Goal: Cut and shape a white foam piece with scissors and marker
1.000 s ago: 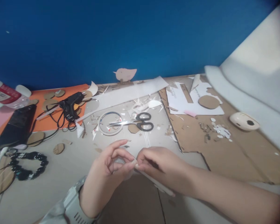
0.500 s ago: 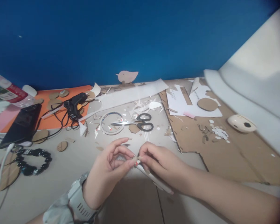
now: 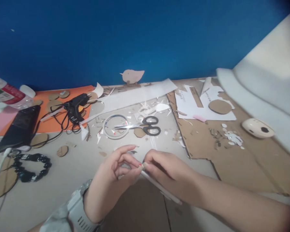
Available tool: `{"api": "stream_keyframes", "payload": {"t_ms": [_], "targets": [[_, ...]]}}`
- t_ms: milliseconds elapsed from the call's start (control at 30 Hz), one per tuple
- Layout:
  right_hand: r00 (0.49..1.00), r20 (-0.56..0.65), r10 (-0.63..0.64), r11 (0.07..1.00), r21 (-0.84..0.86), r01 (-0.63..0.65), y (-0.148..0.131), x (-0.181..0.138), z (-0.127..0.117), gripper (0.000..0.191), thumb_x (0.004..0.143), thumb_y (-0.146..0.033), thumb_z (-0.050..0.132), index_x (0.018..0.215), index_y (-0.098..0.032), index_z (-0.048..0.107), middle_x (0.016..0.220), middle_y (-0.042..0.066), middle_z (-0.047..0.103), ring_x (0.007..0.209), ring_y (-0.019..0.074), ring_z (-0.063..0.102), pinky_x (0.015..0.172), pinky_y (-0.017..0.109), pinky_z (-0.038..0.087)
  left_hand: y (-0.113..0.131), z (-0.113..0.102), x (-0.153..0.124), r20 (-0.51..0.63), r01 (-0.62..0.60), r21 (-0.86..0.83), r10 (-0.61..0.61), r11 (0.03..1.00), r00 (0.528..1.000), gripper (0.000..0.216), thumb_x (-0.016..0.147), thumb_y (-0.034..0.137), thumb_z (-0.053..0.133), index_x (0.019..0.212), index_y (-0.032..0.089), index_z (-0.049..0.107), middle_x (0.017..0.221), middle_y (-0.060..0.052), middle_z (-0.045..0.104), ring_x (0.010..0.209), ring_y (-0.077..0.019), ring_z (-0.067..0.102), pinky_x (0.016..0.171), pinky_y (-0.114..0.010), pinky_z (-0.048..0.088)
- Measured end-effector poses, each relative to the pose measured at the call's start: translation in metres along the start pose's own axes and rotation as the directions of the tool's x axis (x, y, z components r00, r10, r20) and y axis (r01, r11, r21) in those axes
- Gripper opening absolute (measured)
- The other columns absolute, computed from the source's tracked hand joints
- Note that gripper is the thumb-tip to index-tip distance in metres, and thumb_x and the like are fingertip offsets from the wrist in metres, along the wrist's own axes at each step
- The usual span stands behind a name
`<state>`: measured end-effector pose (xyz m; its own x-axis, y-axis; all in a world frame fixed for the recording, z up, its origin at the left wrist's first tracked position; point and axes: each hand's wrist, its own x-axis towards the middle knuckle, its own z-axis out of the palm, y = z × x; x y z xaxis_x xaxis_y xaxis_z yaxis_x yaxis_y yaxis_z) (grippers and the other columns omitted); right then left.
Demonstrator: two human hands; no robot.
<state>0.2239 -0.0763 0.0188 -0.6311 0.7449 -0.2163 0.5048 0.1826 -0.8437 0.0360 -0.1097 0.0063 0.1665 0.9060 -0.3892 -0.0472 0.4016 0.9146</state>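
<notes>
A: Hands, quick?
B: L hand (image 3: pixel 112 182) is pinched narrow, thumb to finger, on a tiny red-marked piece (image 3: pixel 140 165); R hand (image 3: pixel 165 166) is pinched narrow too, tips right up against it; can't tell if R grips it or just steadies it

A: What's changed?
B: v. little; red fleck shows at the tips now, not visible 1 s ago; white bit seen btwn the tips ½ s ago is mostly covered; so prob. fine fingertip handling, same spot, both hands needed

A: Just around them?
B: long white strip (image 3: pixel 159 186) runs from below the tips, under R hand; can't tell if held or resting; grey watch (image 3: pixel 78 207) on L wrist

A: Further out?
B: scissors (image 3: pixel 132 126) lie beyond the hands, blades across the tape ring (image 3: pixel 114 138); unmoved, nobody touching; glue gun (image 3: pixel 75 108) far L, partly over orange sheet (image 3: pixel 44 129); cardboard sheet (image 3: pixel 203 141) to R; pink bird cutout (image 3: pixel 132 76) upright by the blue wall (image 3: pixel 145 35)
</notes>
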Motion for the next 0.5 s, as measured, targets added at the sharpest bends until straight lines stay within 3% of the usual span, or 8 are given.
{"api": "stream_keyframes", "payload": {"t_ms": [167, 267, 367, 500], "targets": [[0.995, -0.101, 0.011, 0.999, 0.037, -0.007, 0.008, 0.001, 0.006, 0.022, 0.097, -0.028, 0.038, 0.077, -0.022, 0.046, 0.063, -0.006, 0.050, 0.057, 0.0107, 0.047, 0.056, 0.022, 0.034, 0.001, -0.001, -0.004, 0.004, -0.078, -0.010, 0.078, 0.997, 0.997, 0.041, 0.080, 0.025, 0.068, 0.117, 0.027, 0.050, 0.086, 0.002, 0.059, 0.064, -0.0065, 0.057, 0.057, -0.016, 0.047], [0.975, -0.221, 0.031, 0.994, 0.112, -0.006, 0.010, 0.003, 0.005, 0.021, 0.098, -0.030, 0.038, 0.079, -0.022, 0.045, 0.061, -0.006, 0.050, 0.055, 0.0108, 0.047, 0.056, 0.023, 0.035, 0.001, -0.005, -0.006, 0.060, -0.087, -0.130, 0.095, 0.988, 0.994, 0.030, 0.087, 0.032, 0.058, 0.116, 0.025, 0.053, 0.075, 0.002, 0.058, 0.053, -0.0061, 0.054, 0.047, -0.014, 0.044], [0.967, -0.253, 0.009, 0.990, 0.138, 0.027, 0.008, 0.005, 0.003, 0.020, 0.098, -0.030, 0.038, 0.082, -0.021, 0.047, 0.059, -0.006, 0.049, 0.053, 0.0110, 0.047, 0.056, 0.023, 0.036, 0.003, -0.011, -0.007, 0.221, -0.005, -0.313, 0.078, 0.950, 0.972, 0.037, 0.089, 0.042, 0.049, 0.119, 0.022, 0.055, 0.066, 0.001, 0.057, 0.040, -0.0053, 0.044, 0.032, -0.013, 0.030], [0.979, -0.205, 0.007, 0.986, 0.166, 0.028, 0.006, 0.006, 0.001, 0.022, 0.099, -0.030, 0.036, 0.081, -0.021, 0.046, 0.059, -0.006, 0.049, 0.055, 0.0112, 0.048, 0.057, 0.023, 0.037, 0.011, -0.015, -0.005, 0.304, 0.139, -0.447, 0.004, 0.884, 0.953, 0.049, 0.087, 0.053, 0.047, 0.116, 0.017, 0.063, 0.062, -0.001, 0.056, 0.038, -0.0037, 0.037, 0.032, -0.015, 0.021]]}}
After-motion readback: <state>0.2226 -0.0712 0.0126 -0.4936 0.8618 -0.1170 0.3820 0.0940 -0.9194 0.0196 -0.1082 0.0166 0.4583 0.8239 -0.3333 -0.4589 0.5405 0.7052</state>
